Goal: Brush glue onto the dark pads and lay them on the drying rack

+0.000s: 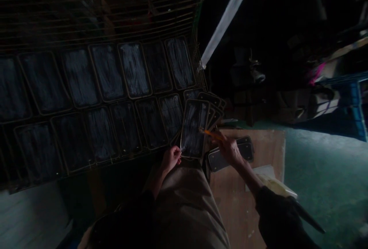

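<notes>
My left hand (pixel 171 156) pinches the lower left corner of a dark rectangular panel (pixel 194 126) with a pale piped edge. Whitish streaks run along the panel's face. In my right hand (pixel 230 149) is a brush (pixel 214 134) with an orange handle, its tip touching or just over the panel's right half. Behind this panel, similar dark panels (pixel 215 99) lie fanned in an overlapping pile. Under my right forearm and hand are more dark panels with small metal studs (pixel 215 160).
Two rows of streaked dark panels (pixel 107 72) cover a wire rack (pixel 198 65) to the left. A wooden board (pixel 235 203) is at the right, with a yellowish container (pixel 276 185) on it. A pale pole (pixel 230 15) slants behind; a blue crate (pixel 350 107) stands far right.
</notes>
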The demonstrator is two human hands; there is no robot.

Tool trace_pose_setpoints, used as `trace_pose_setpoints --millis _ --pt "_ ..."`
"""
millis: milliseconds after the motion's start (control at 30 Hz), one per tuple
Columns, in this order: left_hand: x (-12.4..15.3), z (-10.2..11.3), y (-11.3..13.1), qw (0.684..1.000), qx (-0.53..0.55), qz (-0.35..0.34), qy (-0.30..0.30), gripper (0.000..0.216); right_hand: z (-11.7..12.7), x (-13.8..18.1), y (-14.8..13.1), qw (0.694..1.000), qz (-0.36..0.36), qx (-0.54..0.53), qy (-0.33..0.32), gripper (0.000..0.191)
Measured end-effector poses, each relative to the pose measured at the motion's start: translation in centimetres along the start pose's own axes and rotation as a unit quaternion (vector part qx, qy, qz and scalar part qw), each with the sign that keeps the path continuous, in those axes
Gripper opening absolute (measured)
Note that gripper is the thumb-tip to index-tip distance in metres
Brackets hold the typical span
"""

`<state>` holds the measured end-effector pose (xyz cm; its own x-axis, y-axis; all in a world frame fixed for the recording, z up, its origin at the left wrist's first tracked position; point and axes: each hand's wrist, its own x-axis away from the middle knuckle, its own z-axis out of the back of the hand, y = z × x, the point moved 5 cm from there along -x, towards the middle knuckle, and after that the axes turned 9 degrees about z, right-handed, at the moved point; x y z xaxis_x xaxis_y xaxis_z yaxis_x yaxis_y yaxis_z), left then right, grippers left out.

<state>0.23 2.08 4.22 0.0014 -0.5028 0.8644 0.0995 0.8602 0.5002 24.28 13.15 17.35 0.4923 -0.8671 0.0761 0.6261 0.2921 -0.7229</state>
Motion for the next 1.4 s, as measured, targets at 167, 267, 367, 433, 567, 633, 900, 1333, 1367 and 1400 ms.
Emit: trace_pose_setpoints --millis 167,267,367,433,567,633,900,1333,1367,1400 --pt "0.0 -0.1 0.0 1.0 -0.006 -0.01 -0.003 0.025 -2.1 1.8 -2.0 0.993 0.006 -0.038 -0.114 0.025" --pt "-0.2 -0.2 -0.2 1.0 -0.021 -0.021 -0.01 0.024 -2.7 0.4 -0.6 0.99 0.022 -0.063 -0.126 0.025" --pt "-0.5 -0.3 -0.3 0.999 -0.036 -0.034 -0.014 0.023 -0.8 -3.4 2.0 0.999 0.009 -0.05 -0.014 0.026" --pt "-0.7 -0.3 -0.5 0.998 -0.045 -0.04 -0.016 0.022 0.8 -5.9 2.9 0.998 0.013 -0.019 0.065 0.027" --pt "-0.8 -0.3 -0.8 0.997 -0.047 -0.051 -0.016 0.021 1.4 -8.6 2.3 0.992 0.08 0.044 0.092 0.029" --pt "-0.9 -0.3 -1.0 0.998 -0.045 -0.05 -0.013 0.022 0.2 -8.3 1.5 0.988 0.117 0.086 0.054 0.03" --pt "-1.0 -0.4 -1.5 0.999 -0.035 -0.027 -0.002 0.024 -1.1 -5.9 -1.0 0.996 0.09 -0.002 0.0 0.028" --pt "-0.3 -0.8 -1.1 0.999 -0.006 -0.031 0.035 0.023 -0.3 -8.7 3.3 0.989 0.083 0.086 0.082 0.029" --pt "-0.3 -0.8 -1.2 0.999 -0.005 -0.029 0.036 0.023 -0.5 -8.1 2.8 0.988 0.088 0.101 0.078 0.029" --pt "-0.3 -0.8 -1.2 0.999 -0.003 -0.026 0.036 0.023 -0.8 -7.4 2.2 0.986 0.095 0.114 0.072 0.029"
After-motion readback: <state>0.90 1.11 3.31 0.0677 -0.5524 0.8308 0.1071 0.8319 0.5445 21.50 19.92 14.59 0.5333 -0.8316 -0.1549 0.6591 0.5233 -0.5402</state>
